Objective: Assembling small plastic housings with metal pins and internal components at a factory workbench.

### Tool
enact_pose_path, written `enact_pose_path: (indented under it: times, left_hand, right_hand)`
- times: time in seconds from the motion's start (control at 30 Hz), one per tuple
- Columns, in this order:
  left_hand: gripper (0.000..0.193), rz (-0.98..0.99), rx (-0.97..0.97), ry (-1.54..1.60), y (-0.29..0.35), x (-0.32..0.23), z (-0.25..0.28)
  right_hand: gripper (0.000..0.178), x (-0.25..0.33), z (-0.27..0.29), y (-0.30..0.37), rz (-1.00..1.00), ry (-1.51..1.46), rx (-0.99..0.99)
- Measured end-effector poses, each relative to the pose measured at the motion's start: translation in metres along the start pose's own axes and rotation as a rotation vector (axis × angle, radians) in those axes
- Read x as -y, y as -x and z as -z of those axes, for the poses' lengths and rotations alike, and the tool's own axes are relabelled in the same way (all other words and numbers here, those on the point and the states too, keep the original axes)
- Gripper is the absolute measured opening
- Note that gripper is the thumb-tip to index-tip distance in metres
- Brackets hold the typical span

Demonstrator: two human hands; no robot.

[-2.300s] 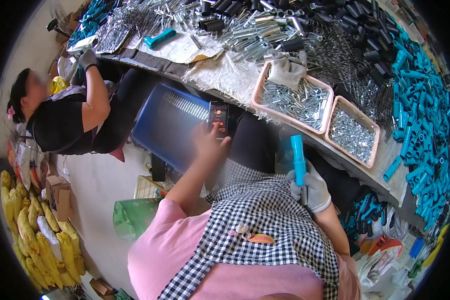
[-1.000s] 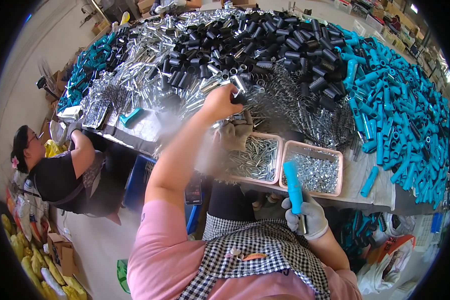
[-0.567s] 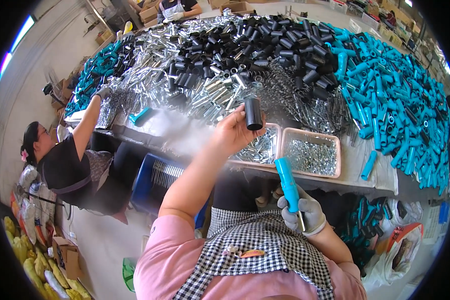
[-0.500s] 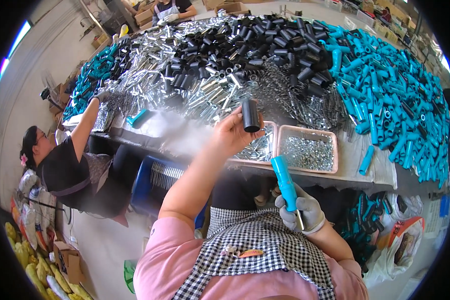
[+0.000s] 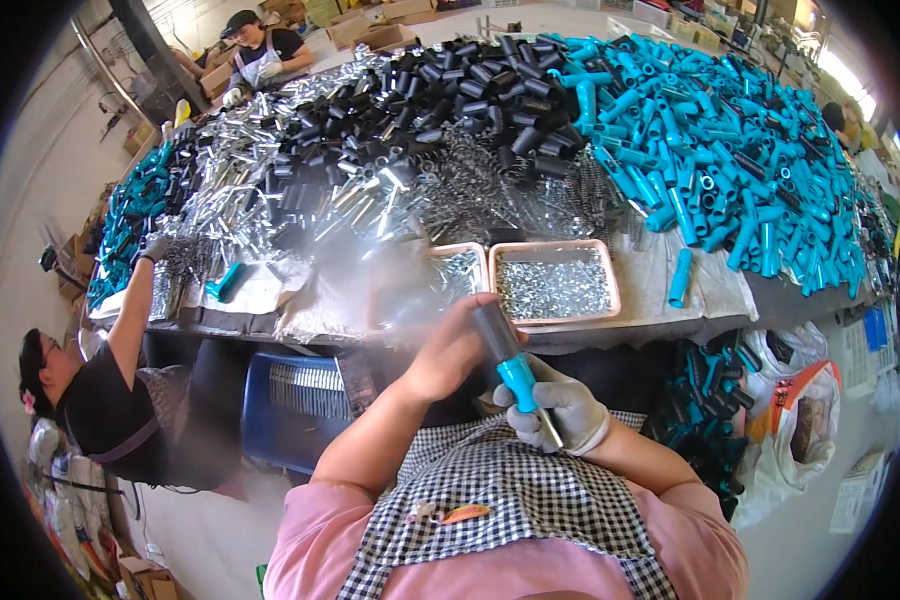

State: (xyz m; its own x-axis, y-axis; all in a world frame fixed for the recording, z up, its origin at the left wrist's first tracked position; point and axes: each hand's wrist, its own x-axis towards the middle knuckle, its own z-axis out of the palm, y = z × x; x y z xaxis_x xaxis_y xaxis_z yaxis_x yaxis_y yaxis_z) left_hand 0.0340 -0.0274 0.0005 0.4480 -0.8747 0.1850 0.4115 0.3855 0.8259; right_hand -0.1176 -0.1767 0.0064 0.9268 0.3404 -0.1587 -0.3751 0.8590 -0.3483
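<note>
In front of my apron, my bare left hand [image 5: 454, 350] has its fingers wrapped round a black plastic sleeve [image 5: 494, 331]. The sleeve sits over the upper end of a teal plastic handle [image 5: 517, 380]. My right hand [image 5: 562, 410], in a grey-white glove, grips this handle from its lower right side. A thin metal rod [image 5: 550, 430] sticks out of the handle's lower end. Just beyond my hands, at the table edge, stands a pink-rimmed tray [image 5: 553, 319] of small metal parts, with a second such tray [image 5: 486, 262] on its left.
Heaps of black sleeves [image 5: 460, 85], teal handles [image 5: 730, 150], springs [image 5: 500, 185] and metal rods [image 5: 220, 165] cover the table. One co-worker [image 5: 100, 400] reaches in at left; another [image 5: 265, 55] works at the far side. A blue crate [image 5: 285, 435] stands below; bags [image 5: 785, 470] lie right.
My left hand has brought the black sleeve down and right onto the teal handle's top. My right hand has shifted slightly left, and the view has turned a little.
</note>
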Motion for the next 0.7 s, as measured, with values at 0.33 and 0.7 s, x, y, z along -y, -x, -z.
enact_pose_path:
  times: [0.33, 0.7]
  left_hand:
    - [0.032, 0.086, -0.463, 0.216, 0.000, 0.015, -0.019]
    - [0.033, 0.351, -0.254, 0.344, 0.012, 0.052, -0.010]
  right_hand:
    - [0.040, -0.019, 0.016, -0.039, -0.225, 0.177, -0.137]
    - [0.055, 0.228, 0.085, -0.017, 0.248, 2.045, -1.483]
